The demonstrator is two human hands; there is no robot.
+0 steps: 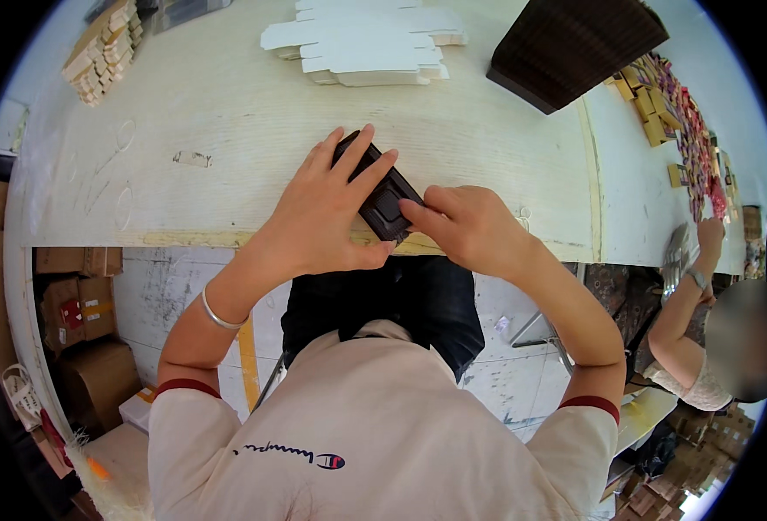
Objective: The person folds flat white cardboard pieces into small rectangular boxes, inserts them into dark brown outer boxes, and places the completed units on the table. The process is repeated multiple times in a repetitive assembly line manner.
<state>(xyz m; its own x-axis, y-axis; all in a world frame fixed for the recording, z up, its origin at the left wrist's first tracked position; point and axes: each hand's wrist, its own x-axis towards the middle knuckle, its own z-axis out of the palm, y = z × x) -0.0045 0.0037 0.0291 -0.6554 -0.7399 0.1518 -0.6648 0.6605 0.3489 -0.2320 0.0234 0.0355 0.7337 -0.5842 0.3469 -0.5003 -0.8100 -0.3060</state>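
A small black plastic tray (pixel 387 206) with moulded recesses lies slantwise near the table's front edge. My left hand (pixel 321 207) steadies it, fingers spread over its far part and thumb along the near end. From the other side my right hand (pixel 477 227) grips the tray's right edge, its thumb pressing on top and its other fingers curled. What sits under the right fingers is hidden. The tray's far end shows partly between the left fingers.
Flat white carton blanks (pixel 370 43) are stacked at the far middle of the table (pixel 227 165). A tall stack of black trays (pixel 574 48) stands far right. Small pale boxes (pixel 105 54) are piled far left. At the right, a co-worker's arm (pixel 685 304) reaches toward small colourful packages (pixel 694 148).
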